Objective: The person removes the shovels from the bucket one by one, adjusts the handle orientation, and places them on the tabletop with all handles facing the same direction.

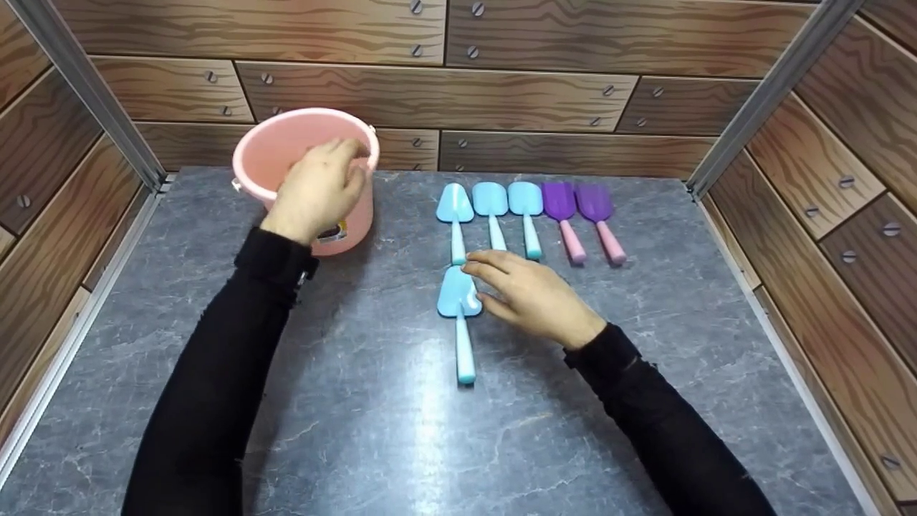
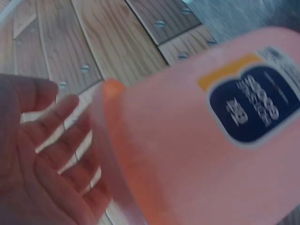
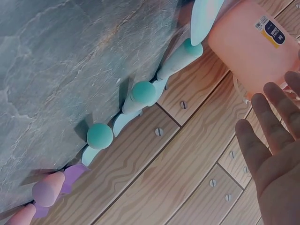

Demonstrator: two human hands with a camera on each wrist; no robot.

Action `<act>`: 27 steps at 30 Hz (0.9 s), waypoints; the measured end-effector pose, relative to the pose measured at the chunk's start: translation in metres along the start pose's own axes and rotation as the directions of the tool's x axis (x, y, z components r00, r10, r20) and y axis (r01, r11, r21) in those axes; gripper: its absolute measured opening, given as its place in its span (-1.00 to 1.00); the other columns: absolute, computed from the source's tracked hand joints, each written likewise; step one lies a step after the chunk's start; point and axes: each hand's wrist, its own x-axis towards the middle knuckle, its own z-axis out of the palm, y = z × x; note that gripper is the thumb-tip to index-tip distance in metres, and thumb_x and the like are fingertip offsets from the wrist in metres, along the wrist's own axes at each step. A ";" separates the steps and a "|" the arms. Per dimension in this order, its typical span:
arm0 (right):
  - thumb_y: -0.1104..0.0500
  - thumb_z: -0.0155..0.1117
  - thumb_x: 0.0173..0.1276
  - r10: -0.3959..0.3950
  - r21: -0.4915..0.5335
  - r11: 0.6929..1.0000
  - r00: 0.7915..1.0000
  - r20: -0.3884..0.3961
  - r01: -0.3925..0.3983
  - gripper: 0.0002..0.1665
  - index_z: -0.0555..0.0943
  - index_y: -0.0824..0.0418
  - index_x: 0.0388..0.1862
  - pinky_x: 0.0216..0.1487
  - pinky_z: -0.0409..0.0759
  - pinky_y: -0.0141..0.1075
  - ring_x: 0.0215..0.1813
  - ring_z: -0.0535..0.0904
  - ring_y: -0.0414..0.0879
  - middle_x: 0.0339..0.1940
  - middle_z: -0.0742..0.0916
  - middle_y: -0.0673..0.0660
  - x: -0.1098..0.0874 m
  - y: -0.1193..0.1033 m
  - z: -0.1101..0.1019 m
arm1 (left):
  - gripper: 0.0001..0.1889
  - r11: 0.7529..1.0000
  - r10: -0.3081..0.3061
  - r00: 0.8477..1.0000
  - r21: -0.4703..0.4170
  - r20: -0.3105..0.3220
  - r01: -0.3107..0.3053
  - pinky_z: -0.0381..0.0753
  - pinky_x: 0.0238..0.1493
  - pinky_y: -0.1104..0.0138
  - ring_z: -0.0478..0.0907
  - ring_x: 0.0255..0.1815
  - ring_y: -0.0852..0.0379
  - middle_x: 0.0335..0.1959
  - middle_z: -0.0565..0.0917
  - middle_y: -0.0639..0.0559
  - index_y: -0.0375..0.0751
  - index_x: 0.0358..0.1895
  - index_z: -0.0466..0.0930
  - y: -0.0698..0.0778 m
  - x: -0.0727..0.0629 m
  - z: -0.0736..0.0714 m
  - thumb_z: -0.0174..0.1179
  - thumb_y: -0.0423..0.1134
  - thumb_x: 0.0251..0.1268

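Observation:
My left hand (image 1: 319, 188) is over the mouth of a pink bucket (image 1: 351, 226), its fingers reaching past the near rim. In the left wrist view the fingers look loosely bent beside the bucket's wall, and nothing shows in them; part of the hand lies out of that view. My right hand (image 1: 541, 299) hovers with fingers extended, holding nothing, just right of a light blue scoop (image 1: 457, 290) with a turquoise handle. Beyond it stands a row with three more blue scoops (image 1: 490, 199) and two purple scoops (image 1: 594, 202) with pink handles.
Wood-patterned walls (image 1: 530, 100) enclose the grey marbled tabletop (image 1: 358, 401) at the back and sides. Metal posts (image 1: 774, 86) rise at the far corners. The bucket stands at the back left, the scoop row at the back right.

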 end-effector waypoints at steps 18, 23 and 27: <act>0.11 0.53 0.70 0.014 0.016 1.000 1.000 0.028 -0.015 -0.39 0.67 0.21 0.62 0.63 0.79 0.09 0.62 0.73 0.19 0.65 0.73 0.26 -0.001 0.000 0.001 | -0.30 0.977 -0.214 0.841 0.099 0.496 0.190 0.41 0.84 -0.28 0.48 0.76 -0.39 0.74 0.56 -0.32 -0.20 0.68 0.53 -0.074 0.049 -0.009 -0.23 0.16 0.85; 0.12 0.54 0.69 0.021 0.021 1.000 0.999 0.027 -0.022 -0.40 0.68 0.21 0.61 0.63 0.79 0.10 0.61 0.74 0.20 0.65 0.73 0.27 -0.002 0.000 0.002 | -0.43 0.924 -0.259 0.713 -0.049 0.652 0.380 0.55 0.60 0.01 0.52 0.46 -0.18 0.36 0.62 -0.25 -0.27 0.31 0.59 -0.060 0.043 -0.025 -0.15 0.12 0.73; 0.12 0.55 0.69 0.027 0.027 0.999 0.999 0.028 -0.027 -0.40 0.68 0.21 0.61 0.63 0.78 0.09 0.61 0.74 0.19 0.64 0.74 0.28 -0.003 0.000 0.002 | -0.43 0.876 -0.276 0.634 -0.082 0.722 0.475 0.53 0.65 0.12 0.47 0.51 -0.10 0.42 0.52 -0.24 -0.28 0.35 0.51 -0.046 0.042 -0.033 -0.19 0.13 0.76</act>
